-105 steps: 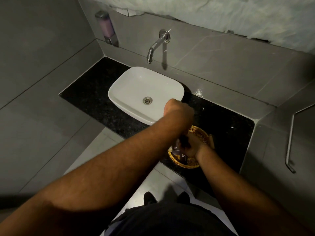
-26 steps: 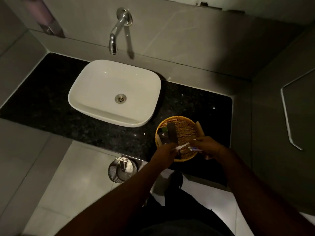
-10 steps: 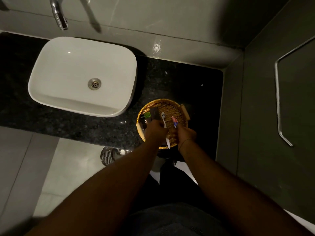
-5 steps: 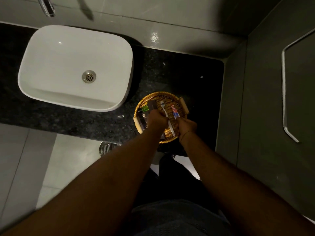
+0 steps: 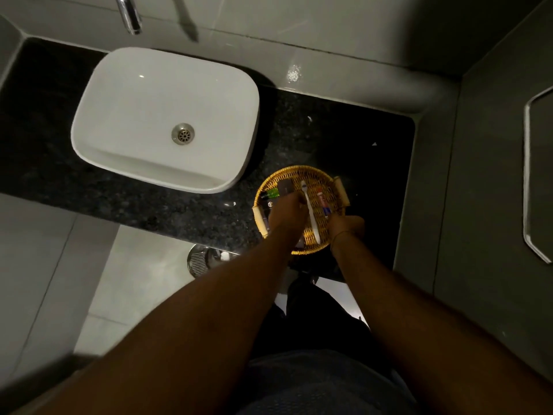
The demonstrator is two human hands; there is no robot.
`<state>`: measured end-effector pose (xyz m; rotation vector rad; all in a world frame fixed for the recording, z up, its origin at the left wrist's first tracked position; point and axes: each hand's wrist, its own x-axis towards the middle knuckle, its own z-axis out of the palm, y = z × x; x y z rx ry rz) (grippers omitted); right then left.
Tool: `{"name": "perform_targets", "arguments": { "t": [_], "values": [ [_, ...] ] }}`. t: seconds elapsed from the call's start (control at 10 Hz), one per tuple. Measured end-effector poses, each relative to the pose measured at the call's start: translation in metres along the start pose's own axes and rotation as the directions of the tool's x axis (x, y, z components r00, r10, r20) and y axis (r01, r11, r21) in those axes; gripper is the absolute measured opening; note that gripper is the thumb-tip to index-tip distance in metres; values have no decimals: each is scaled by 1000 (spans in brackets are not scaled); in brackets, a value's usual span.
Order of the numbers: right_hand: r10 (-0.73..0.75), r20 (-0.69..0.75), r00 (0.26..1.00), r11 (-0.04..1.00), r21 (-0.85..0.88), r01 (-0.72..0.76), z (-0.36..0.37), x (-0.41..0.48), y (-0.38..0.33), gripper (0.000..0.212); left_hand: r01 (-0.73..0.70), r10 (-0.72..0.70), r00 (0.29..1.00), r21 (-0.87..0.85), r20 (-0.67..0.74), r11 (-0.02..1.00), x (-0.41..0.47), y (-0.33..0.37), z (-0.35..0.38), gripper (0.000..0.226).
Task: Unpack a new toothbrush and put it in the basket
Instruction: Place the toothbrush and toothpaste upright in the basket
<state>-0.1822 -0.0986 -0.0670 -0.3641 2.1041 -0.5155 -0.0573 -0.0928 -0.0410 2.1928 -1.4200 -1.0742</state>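
A round woven basket [image 5: 326,181] with two wooden handles sits on the black stone counter, right of the sink. A white toothbrush [image 5: 311,214] lies in it, head pointing away from me. My left hand [image 5: 287,212] is curled over the basket's left half, fingers against the brush handle. A small red-and-blue toothpaste tube [image 5: 322,202] lies to the right of the brush. My right hand [image 5: 345,227] is closed at the basket's near right rim, fingertips on the tube's near end. Dark sachets [image 5: 285,187] and a green item [image 5: 273,193] lie in the basket's left part.
A white basin [image 5: 134,94] sits on the counter [image 5: 368,181] at the left, a chrome tap [image 5: 128,16] above it. A steel pedal bin [image 5: 199,260] stands on the floor under the counter edge. Grey walls close the right side, with a metal rail [image 5: 526,190].
The toothbrush has come out of its wrapper and gone from raised in my left hand to lying flat in the basket. The toothpaste tube has gone down beside it.
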Motion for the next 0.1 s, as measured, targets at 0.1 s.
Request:
{"name": "perform_targets", "arguments": {
  "t": [0.1],
  "values": [
    [-192,-31,981,981,-19,192,4,-28,-12,25,-169,194,976,216,-103,962,-12,-13,-28,21]
  ]
}}
